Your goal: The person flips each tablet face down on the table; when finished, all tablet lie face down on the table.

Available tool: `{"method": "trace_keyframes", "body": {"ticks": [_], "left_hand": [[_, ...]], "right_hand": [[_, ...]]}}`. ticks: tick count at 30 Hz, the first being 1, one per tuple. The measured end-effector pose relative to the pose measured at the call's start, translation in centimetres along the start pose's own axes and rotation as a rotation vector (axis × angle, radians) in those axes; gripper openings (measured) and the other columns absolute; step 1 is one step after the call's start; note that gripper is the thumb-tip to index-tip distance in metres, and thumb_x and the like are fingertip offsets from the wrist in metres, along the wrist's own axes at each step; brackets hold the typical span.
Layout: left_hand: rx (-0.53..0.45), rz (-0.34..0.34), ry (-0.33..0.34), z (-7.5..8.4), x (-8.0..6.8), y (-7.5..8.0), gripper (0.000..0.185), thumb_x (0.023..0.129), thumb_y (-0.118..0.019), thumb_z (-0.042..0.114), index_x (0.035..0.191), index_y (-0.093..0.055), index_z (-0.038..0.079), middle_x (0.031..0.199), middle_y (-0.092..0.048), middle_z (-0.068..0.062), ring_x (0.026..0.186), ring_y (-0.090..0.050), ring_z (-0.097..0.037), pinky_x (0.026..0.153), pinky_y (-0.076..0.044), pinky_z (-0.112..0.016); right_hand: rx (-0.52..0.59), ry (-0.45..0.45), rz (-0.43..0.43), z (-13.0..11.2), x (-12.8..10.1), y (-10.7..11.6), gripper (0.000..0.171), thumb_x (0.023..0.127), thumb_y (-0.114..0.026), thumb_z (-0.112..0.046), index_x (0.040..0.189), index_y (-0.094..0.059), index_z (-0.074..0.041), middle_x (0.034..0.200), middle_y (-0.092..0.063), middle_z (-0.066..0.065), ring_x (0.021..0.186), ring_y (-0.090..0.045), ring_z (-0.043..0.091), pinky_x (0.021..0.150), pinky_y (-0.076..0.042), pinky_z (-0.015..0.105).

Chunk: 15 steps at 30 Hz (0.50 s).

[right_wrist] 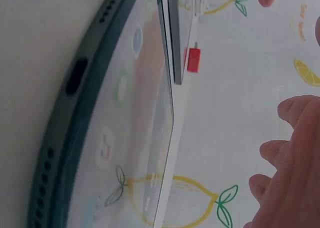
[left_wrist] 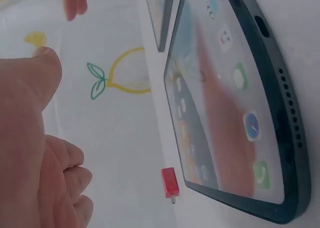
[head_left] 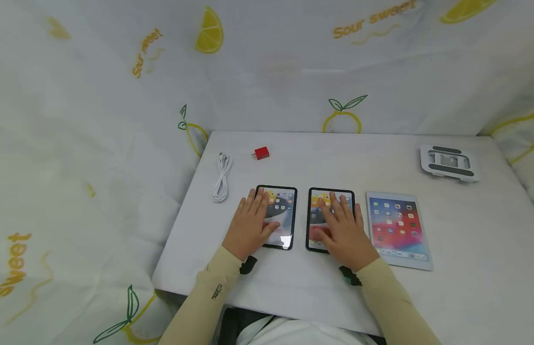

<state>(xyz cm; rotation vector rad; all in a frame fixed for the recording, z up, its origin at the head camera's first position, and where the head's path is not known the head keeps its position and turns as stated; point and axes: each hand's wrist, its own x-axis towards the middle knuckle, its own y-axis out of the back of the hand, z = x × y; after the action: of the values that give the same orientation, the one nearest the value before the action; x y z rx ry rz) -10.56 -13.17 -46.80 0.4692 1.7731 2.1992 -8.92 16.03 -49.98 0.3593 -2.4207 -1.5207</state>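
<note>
Two dark-framed tablets lie side by side near the table's front edge, screens lit. My left hand (head_left: 251,221) lies flat over the left tablet (head_left: 284,215), fingers straight and covering its left half. My right hand (head_left: 342,226) lies flat over the middle tablet (head_left: 322,203) in the same way. Neither hand grips anything. The left wrist view shows the left tablet (left_wrist: 225,102) edge-on with my fingers (left_wrist: 45,158) beside it. The right wrist view shows the middle tablet (right_wrist: 125,118) and my fingers (right_wrist: 292,158). I cannot tell whether the palms press the glass.
A white-framed tablet (head_left: 398,230) lies right of the middle one. A grey folding stand (head_left: 448,163) sits at the back right. A coiled white cable (head_left: 222,177) and a small red plug (head_left: 261,153) lie at the back left. Lemon-print cloth walls surround the white table (head_left: 318,153).
</note>
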Motion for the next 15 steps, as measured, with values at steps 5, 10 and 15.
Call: {"method": "trace_keyframes", "body": {"ticks": [5,10,15], "left_hand": [[-0.007,-0.032,0.057,-1.1,-0.8,-0.4,0.083,0.109,-0.057,0.052,0.166,-0.03,-0.002,0.174,-0.024,-0.017,0.162,-0.016,-0.037,0.13,-0.012,-0.051],[-0.002,-0.068,0.1,-2.2,-1.4,-1.2,0.081,0.109,-0.057,0.052,0.166,-0.033,0.0,0.173,-0.028,-0.018,0.161,-0.019,-0.037,0.13,-0.014,-0.052],[0.009,-0.123,0.117,-3.4,-2.0,-1.9,0.079,0.11,-0.052,0.054,0.165,-0.036,-0.001,0.171,-0.031,-0.018,0.16,-0.022,-0.036,0.129,-0.017,-0.052]], "right_hand": [[-0.045,0.053,-0.039,-1.3,1.3,-1.3,0.084,0.107,-0.053,-0.059,0.171,-0.027,-0.01,0.177,-0.012,0.018,0.162,-0.006,0.045,0.125,0.005,0.068],[-0.063,0.072,-0.097,-2.3,2.2,-2.7,0.086,0.107,-0.05,-0.062,0.171,-0.026,-0.01,0.176,-0.014,0.02,0.161,-0.008,0.046,0.126,0.004,0.067],[-0.08,0.083,-0.144,-3.2,2.7,-3.6,0.085,0.108,-0.046,-0.064,0.169,-0.029,-0.007,0.174,-0.019,0.025,0.16,-0.012,0.048,0.126,0.002,0.067]]}}
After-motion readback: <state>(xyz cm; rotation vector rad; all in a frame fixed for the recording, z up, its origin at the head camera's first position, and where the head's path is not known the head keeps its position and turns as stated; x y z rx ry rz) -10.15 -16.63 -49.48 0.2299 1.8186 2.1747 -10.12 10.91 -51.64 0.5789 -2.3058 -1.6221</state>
